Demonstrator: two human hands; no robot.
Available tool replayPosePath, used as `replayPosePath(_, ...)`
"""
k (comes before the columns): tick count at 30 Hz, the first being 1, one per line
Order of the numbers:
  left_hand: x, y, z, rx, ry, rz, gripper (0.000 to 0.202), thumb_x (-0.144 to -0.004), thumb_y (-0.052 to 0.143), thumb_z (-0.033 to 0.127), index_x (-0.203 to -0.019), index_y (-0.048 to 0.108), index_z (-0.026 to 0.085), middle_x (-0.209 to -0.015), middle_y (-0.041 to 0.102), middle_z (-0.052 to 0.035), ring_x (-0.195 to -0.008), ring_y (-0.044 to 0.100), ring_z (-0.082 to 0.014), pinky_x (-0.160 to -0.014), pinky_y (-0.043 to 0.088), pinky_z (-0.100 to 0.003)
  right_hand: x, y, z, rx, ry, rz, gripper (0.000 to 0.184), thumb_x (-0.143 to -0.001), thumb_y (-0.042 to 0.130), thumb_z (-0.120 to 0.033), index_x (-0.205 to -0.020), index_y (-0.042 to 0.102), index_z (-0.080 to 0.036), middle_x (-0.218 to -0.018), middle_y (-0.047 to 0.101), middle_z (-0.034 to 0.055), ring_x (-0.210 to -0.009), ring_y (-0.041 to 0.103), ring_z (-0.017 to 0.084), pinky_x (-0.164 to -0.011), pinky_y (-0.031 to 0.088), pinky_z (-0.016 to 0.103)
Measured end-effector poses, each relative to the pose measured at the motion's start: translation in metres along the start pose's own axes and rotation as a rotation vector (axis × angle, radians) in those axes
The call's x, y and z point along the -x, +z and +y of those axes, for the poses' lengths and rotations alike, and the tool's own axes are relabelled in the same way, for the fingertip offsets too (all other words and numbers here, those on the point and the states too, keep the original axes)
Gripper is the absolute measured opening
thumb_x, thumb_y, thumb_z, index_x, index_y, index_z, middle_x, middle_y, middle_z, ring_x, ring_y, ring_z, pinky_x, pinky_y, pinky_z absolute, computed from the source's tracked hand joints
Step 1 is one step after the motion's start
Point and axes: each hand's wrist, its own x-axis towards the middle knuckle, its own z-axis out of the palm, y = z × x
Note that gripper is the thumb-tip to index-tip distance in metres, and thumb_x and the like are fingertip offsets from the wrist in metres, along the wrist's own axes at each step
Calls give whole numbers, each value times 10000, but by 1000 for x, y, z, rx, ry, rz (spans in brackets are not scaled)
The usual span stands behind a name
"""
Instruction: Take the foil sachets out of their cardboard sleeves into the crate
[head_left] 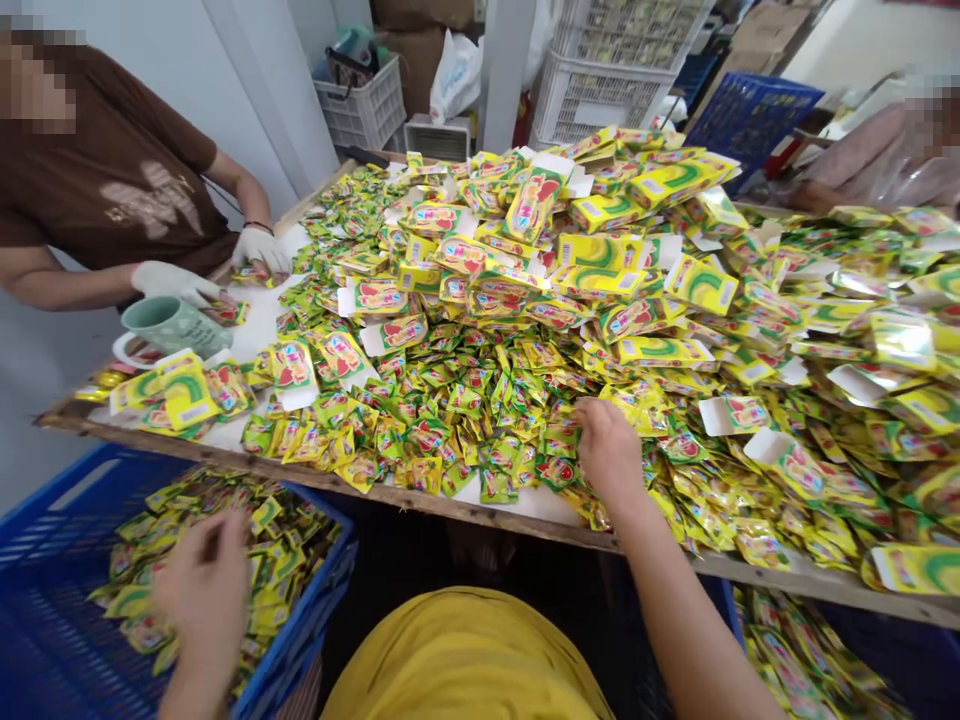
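A wooden-edged table [480,512] is heaped with small green and yellow sachets [465,400] and yellow cartons [600,250]. My right hand [609,452] rests knuckles-up on the sachets near the front edge, its fingers curled down into the pile. What they hold is hidden. My left hand [204,585] reaches down into a blue crate [45,560] at lower left that holds more sachets. That hand is blurred by motion, fingers bent.
A person in a brown shirt [112,170] stands at the left, with white-gloved hands [176,282] on sachets beside a green mug [166,328]. Another person [892,150] is at the far right. White baskets [600,70] and a blue crate [750,115] stand behind the table.
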Motion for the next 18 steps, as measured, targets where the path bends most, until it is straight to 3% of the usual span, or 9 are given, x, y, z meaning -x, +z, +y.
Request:
replayPosePath(1,18,13,28,182,24,-42,269,-764,581,501,-871,657,266,-764,718,57,-730,680,-211,-772,568,-413,-2,-3,1,-18,43,21,235,-906,424,-167,-963,650,-137,-943,669,127,-856,606,242,-778,479,357)
replayPosePath(3,52,41,87,463,59,-414,251,-787,611,425,-918,675,221,-790,726,4,-693,695,-188,-719,589,-344,-6,-8,-3,-128,40,-30,211,-906,452,-196,-930,658,-154,-859,673,99,-756,618,217,-714,488,334)
replayPosePath(5,78,72,134,579,172,-768,203,-831,581,357,-907,695,207,-819,729,-30,-638,691,-167,-606,586,-281,-9,-8,-14,-274,-55,-200,163,-874,508,-169,-902,669,-172,-850,679,72,-768,633,194,-726,490,303)
replayPosePath(7,94,100,163,570,318,-925,183,-861,541,271,-912,704,205,-800,726,-35,-567,667,-139,-554,564,-251,-11,-2,-31,-323,-135,-431,201,-818,555,-95,-954,670,-186,-880,689,48,-822,647,177,-763,481,274)
replayPosePath(9,98,122,175,499,418,-916,208,-869,508,190,-934,705,198,-782,722,-31,-519,642,-119,-566,554,-250,-15,8,-48,-264,-156,-612,324,-761,587,-43,-1036,654,-200,-885,693,29,-835,651,170,-765,470,254)
replayPosePath(11,96,136,175,415,471,-856,243,-865,486,131,-963,703,183,-830,722,-44,-525,640,-116,-599,551,-260,-19,21,-58,-210,-149,-674,353,-724,624,-39,-1039,651,-196,-878,685,27,-823,645,171,-740,461,240)
replayPosePath(15,89,144,165,322,543,-823,257,-839,523,105,-1007,704,176,-928,720,-74,-631,671,-147,-645,547,-277,-24,37,-64,-156,-148,-652,233,-731,645,-68,-952,658,-139,-944,650,84,-857,614,193,-755,446,256)
replayPosePath(18,91,143,161,259,596,-831,257,-817,574,122,-1026,699,202,-919,731,-53,-705,687,-171,-680,549,-286,-18,34,-66,-107,-157,-608,155,-756,609,-68,-898,643,-118,-955,623,118,-920,572,228,-794,438,291)
